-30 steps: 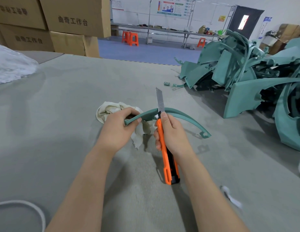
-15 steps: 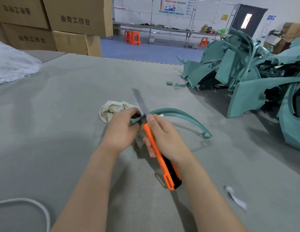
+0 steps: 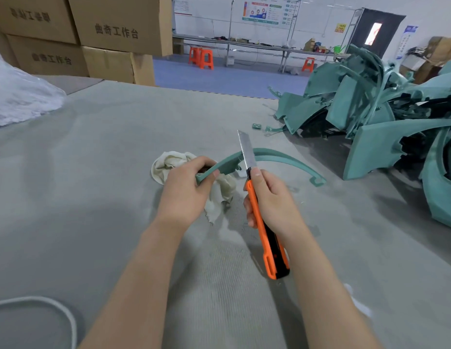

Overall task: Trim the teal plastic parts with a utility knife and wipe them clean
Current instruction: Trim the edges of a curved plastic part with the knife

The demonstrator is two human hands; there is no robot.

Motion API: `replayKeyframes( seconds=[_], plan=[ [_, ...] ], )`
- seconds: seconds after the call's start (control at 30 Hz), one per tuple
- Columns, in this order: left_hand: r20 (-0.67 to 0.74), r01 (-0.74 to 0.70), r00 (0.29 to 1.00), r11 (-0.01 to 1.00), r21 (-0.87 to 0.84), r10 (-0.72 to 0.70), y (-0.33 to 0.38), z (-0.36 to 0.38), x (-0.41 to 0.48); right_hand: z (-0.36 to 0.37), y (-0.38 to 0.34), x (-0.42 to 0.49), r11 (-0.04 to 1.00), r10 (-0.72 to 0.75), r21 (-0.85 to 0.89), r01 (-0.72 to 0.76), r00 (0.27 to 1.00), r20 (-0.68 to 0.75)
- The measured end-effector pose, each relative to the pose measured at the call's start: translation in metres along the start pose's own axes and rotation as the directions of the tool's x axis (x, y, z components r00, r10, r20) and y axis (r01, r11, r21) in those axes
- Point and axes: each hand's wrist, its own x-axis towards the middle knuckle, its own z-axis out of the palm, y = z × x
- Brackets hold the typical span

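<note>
Left hand point(image 3: 184, 190) pinched one end of a curved teal part point(image 3: 276, 155) just over the cloth point(image 3: 169, 159); right hand point(image 3: 273, 201) gripped an orange knife point(image 3: 267, 250), its bared blade crossing the part, right of the cloth.

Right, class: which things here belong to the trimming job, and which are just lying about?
Job in hand: curved teal part, utility knife, cloth, pile of teal parts.
Lying about: cardboard boxes, orange stools, white cord.
</note>
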Motion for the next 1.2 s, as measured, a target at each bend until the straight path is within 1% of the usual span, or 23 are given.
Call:
replayKeyframes(
  seconds=[0.13,0.33,0.47,0.53,0.6,0.67,0.77,0.83,0.97,1.2],
  plan=[
    [-0.012,-0.034,0.999,0.999,0.020,0.035,0.000,-0.001,0.000,0.003,-0.002,-0.002,0.999,0.006,0.043,-0.007,0.999,0.038],
    [0.015,-0.023,1.000,0.999,0.048,0.022,-0.002,-0.002,0.000,0.017,-0.004,-0.007,0.999,-0.029,0.017,0.027,0.984,0.176],
    [0.029,0.066,0.997,0.997,0.040,-0.067,-0.005,0.000,0.002,0.025,-0.007,-0.012,0.997,-0.078,0.024,0.074,0.949,0.306],
    [0.044,0.064,0.997,0.998,0.004,-0.064,-0.005,0.000,0.002,0.025,-0.009,-0.013,0.995,-0.101,0.052,0.088,0.934,0.343],
    [0.048,0.017,0.999,0.999,0.028,-0.018,-0.004,0.001,0.001,0.022,-0.010,-0.012,0.988,-0.110,0.137,0.070,0.944,0.310],
    [0.051,-0.035,0.998,0.998,0.052,0.032,-0.003,0.001,-0.001,0.015,-0.010,-0.008,0.980,-0.066,0.197,0.030,0.981,0.182],
    [0.047,-0.026,0.999,0.999,0.027,0.025,-0.004,0.001,-0.001,0.002,-0.003,-0.001,0.992,0.035,0.122,-0.032,0.999,-0.022],
    [0.052,-0.026,0.998,0.999,0.037,0.024,-0.005,0.001,-0.001,-0.004,0.001,0.002,0.994,0.084,0.081,-0.078,0.994,-0.075],
    [0.053,-0.044,0.998,0.997,0.065,0.040,-0.003,0.002,-0.001,-0.002,0.004,0.003,0.994,0.101,0.043,-0.100,0.994,-0.032],
    [0.061,-0.035,0.998,0.996,0.088,0.030,-0.002,0.000,-0.001,-0.001,0.003,0.002,0.994,0.093,0.055,-0.094,0.995,0.026]
  ],
)
